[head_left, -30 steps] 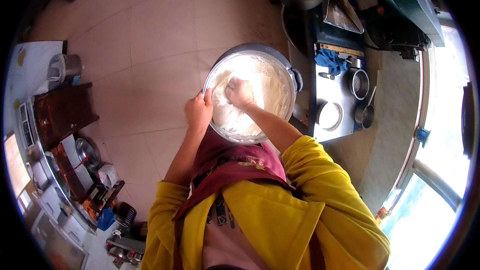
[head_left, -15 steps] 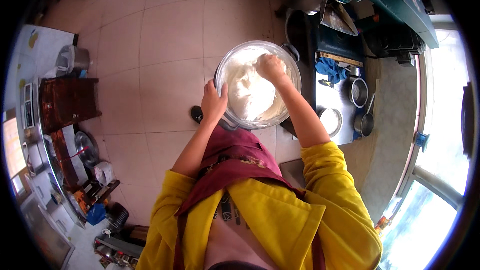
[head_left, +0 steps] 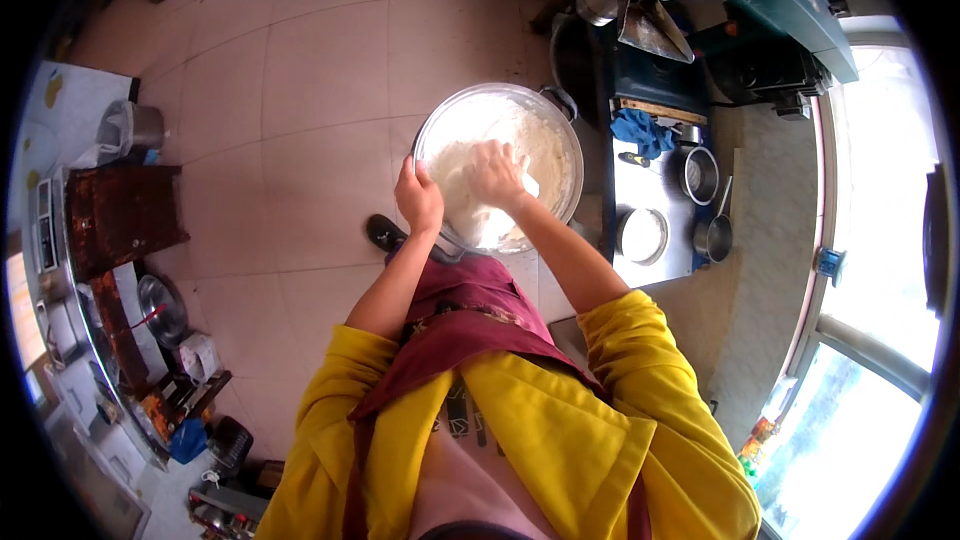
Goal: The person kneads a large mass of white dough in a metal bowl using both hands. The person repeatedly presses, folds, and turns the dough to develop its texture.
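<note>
A round metal pot (head_left: 578, 162) with dark side handles stands in front of me, holding white dough (head_left: 492, 226) and loose flour. My left hand (head_left: 420, 200) grips the pot's left rim, with the thumb over the edge. Inside the pot, my right hand (head_left: 497, 176) is closed on the dough, its fingers curled into the mass. White dough or flour clings around those fingers, and the fingertips are partly hidden. The dough under the hand lies toward the near left side, while pale flour coats the bottom and far wall.
At the right, a counter holds a round pan with white contents (head_left: 643, 236), a saucepan (head_left: 713, 238), another metal pot (head_left: 698, 175) and a blue cloth (head_left: 642, 132). A green machine (head_left: 740, 0) stands beyond. On the left is a brown cabinet (head_left: 125, 208).
My right hand has moved from the far right of the dough back toward me and left, pressing into its middle. My left hand stays at the rim. The view has shifted slightly.
</note>
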`<state>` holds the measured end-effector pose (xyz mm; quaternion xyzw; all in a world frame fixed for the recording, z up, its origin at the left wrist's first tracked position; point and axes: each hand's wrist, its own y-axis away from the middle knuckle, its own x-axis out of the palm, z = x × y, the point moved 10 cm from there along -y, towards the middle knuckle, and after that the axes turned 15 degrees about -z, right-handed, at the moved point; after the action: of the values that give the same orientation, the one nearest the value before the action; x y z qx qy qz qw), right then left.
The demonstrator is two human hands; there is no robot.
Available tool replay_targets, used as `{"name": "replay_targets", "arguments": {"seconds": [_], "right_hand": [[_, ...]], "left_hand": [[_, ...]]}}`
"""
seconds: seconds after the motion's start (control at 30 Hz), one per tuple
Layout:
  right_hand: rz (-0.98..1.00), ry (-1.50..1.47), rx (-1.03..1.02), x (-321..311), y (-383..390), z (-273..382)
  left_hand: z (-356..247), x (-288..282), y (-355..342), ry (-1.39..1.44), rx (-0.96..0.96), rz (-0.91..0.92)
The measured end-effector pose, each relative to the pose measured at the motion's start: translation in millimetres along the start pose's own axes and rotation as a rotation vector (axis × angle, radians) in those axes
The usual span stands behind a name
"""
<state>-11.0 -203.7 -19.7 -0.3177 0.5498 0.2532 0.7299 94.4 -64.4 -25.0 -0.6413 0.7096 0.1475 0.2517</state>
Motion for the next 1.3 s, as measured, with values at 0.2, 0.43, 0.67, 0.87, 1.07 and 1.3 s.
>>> {"name": "replay_targets", "arguments": {"seconds": [0.2,0.43,0.67,0.87,1.07,1.3], "right_hand": [[-0.154,-0.246,0.126,-58,29,30],[-0.314,-0.238,0.031,-36,13,19],[-0.21,-0.34,-0.06,-4,-46,14],[-0.09,-0.331,-0.121,21,-76,16],[-0.061,-0.331,-0.136,19,-83,22],[0.193,-0.397,-0.114,-31,-42,27]], "left_hand": [[-7,-9,2,0.057,0.07,-0.096],[-14,-4,6,0.048,0.05,0.022],[0,0,9,0.071,-0.013,0.107],[0,2,6,0.066,-0.065,0.125],[-7,-3,4,0.013,-0.008,0.023],[-1,-7,6,0.062,-0.092,-0.048]]}}
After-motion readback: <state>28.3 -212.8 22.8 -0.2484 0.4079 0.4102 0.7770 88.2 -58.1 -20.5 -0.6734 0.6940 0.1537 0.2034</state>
